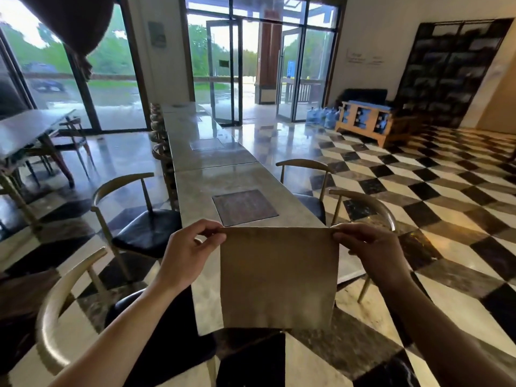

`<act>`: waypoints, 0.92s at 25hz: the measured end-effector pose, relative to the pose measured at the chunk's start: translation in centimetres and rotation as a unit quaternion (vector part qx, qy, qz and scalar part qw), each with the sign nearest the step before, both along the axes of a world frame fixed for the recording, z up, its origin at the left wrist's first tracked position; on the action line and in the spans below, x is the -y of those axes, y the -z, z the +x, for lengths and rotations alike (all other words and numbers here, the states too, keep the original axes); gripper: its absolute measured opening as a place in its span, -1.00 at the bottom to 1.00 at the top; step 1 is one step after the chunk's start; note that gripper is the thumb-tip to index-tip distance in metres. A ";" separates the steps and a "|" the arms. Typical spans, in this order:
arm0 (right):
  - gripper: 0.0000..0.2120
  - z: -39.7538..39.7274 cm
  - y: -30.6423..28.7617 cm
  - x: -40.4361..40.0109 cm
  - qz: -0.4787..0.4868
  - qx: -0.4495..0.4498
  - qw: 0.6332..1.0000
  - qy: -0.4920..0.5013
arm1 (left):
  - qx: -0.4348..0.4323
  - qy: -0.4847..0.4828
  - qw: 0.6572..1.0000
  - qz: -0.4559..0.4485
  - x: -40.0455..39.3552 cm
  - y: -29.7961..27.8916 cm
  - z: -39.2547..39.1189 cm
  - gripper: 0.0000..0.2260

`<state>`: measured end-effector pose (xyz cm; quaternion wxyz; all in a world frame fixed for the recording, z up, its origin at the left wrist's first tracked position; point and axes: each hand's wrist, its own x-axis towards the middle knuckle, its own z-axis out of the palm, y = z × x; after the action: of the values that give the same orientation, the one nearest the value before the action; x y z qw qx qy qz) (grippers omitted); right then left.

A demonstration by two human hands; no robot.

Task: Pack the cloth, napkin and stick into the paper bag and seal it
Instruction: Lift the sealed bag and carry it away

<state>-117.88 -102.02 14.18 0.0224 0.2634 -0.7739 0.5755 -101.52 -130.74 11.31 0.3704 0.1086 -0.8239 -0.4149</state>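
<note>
Flat brown paper bag (pixel 279 277) hangs above long marble table (pixel 223 180) end; left hand (pixel 190 255) and right hand (pixel 368 252) pinch top corners; keep edge taut, level; contents not visible.

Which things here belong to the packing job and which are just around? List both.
Job:
- paper bag, held up flat by its top corners
- left hand, pinching the left corner
- right hand, pinching the right corner
Cloth, napkin and stick: not in view.

Just around:
- long table
- chairs
- water bottles
- wooden bench
</note>
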 end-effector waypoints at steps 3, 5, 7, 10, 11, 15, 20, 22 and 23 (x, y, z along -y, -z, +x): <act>-0.83 -4.4 0.2 3.3 0.012 -0.009 1.000 -0.004 | 0.009 0.003 1.000 -0.004 3.3 0.5 -4.2 -0.87; -0.82 -7.5 0.7 5.3 0.012 -0.010 1.000 -0.006 | 0.012 0.008 1.000 -0.018 5.2 0.7 -7.0 -0.84; -0.81 -10.3 1.2 7.0 0.016 -0.007 1.000 -0.003 | 0.013 0.007 0.999 -0.034 6.8 1.0 -9.5 -0.81; -0.81 -14.7 2.1 9.4 0.024 -0.017 1.000 -0.011 | 0.019 -0.010 0.998 -0.060 8.6 1.5 -13.3 -0.80; -0.81 -16.1 2.5 10.1 0.029 -0.022 0.999 -0.016 | 0.023 -0.016 0.998 -0.064 9.0 1.8 -14.4 -0.82; -0.79 -22.4 4.0 12.5 0.034 -0.028 0.998 -0.053 | 0.037 -0.054 0.994 -0.083 10.2 3.0 -19.0 -0.94; -0.83 -30.4 6.3 14.4 0.038 -0.017 0.993 -0.113 | 0.066 -0.136 0.982 -0.108 9.6 4.7 -23.8 -0.88; -0.87 -33.0 7.1 14.8 0.046 -0.009 0.990 -0.134 | 0.085 -0.156 0.976 -0.122 8.9 5.3 -25.4 -0.88; -0.87 -34.1 7.4 15.0 0.051 -0.011 0.988 -0.142 | 0.095 -0.169 0.973 -0.126 8.6 5.6 -26.0 -0.88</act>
<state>-151.98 -117.06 6.79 -0.0650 0.3776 -0.7568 0.5296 -127.57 -139.37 5.74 0.3661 0.2374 -0.8706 -0.2271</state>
